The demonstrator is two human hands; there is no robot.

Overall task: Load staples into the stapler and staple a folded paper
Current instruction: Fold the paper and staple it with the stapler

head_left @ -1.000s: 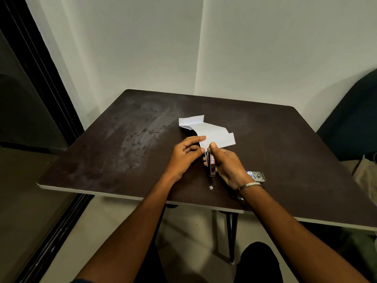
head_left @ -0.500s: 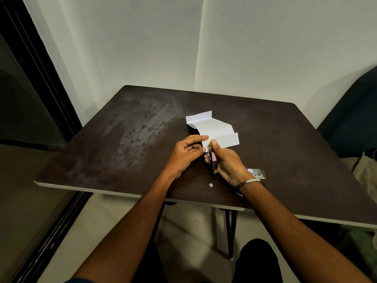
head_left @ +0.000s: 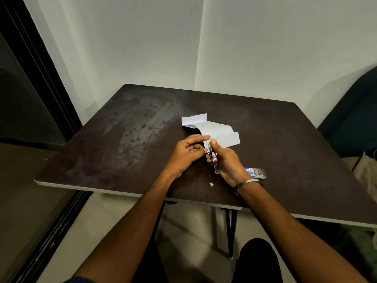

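The folded paper [head_left: 212, 130] is pinched by the left hand [head_left: 187, 154] near the table's [head_left: 122, 139] middle. The stapler [head_left: 215, 162] is gripped by the right hand [head_left: 228, 163], its nose at the paper's near edge.

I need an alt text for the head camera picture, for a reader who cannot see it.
Over a dark table, the person's right hand grips a small stapler at the near edge of a folded white paper, which the left hand pinches. A small packet lies by the right wrist and a tiny white scrap near the front edge.
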